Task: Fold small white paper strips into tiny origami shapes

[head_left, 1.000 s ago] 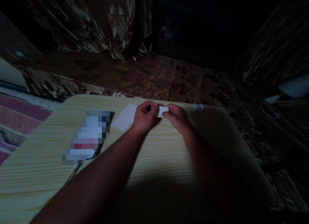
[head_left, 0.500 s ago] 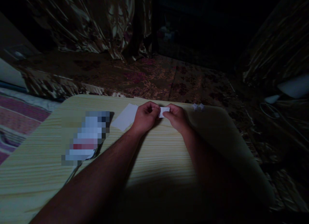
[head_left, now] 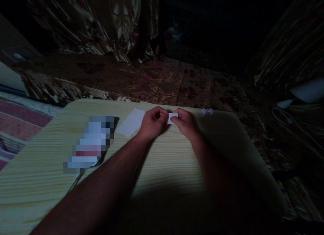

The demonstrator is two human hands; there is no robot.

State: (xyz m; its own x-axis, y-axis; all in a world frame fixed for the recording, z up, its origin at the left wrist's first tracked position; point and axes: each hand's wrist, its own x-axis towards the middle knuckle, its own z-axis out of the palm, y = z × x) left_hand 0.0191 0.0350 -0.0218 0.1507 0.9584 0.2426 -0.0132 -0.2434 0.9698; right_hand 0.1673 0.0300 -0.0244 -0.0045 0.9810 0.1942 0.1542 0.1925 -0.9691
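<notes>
A small piece of white folded paper (head_left: 173, 118) is held between my two hands near the far edge of the table. My left hand (head_left: 155, 122) pinches its left end, fingers curled in. On its right end, the thumb of my right hand (head_left: 186, 122) presses against the front, with the fingers bent behind. White sheets of paper (head_left: 131, 123) lie flat just left of my left hand. Two small folded white paper pieces (head_left: 207, 111) rest side by side to the right of my right hand.
A blurred-out phone-like device (head_left: 89, 144) with a cable lies on the left of the wooden table (head_left: 167, 167). Patterned cloth (head_left: 157, 78) and curtains (head_left: 121, 22) are beyond the far edge. A white lamp-like object (head_left: 307, 90) with a cable is at far right.
Both hands stay in nearly the same place, still holding the paper. The paper's visible face has shifted very slightly to the right.
</notes>
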